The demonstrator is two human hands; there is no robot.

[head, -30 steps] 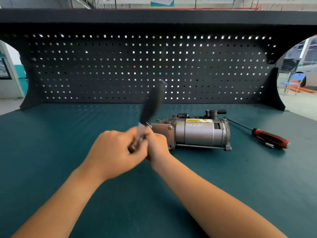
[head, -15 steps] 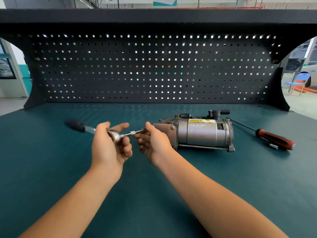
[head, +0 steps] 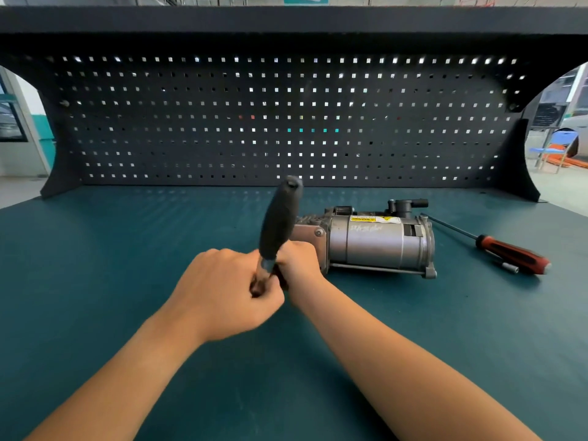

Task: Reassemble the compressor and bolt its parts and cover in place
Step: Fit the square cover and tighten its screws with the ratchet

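The grey metal compressor [head: 375,243] lies on its side on the green bench, its yellow warning label facing up. A ratchet wrench with a black handle [head: 280,218] stands nearly upright at the compressor's left end plate. My left hand [head: 229,291] grips the ratchet near its metal head, fingers curled round it. Just right of it, my right hand [head: 299,262] is curled against the compressor's left end, where the tool's shaft runs; what its fingers hold is hidden.
A red-and-black screwdriver [head: 509,254] lies right of the compressor, its shaft pointing back-left, with a small silver bit [head: 509,268] beside it. A black pegboard [head: 286,122] walls off the back of the green bench top [head: 127,249].
The ratchet handle pointed up a second ago, lay out to the left half a second ago, and now stands up again. My left hand has closed round it near the head.
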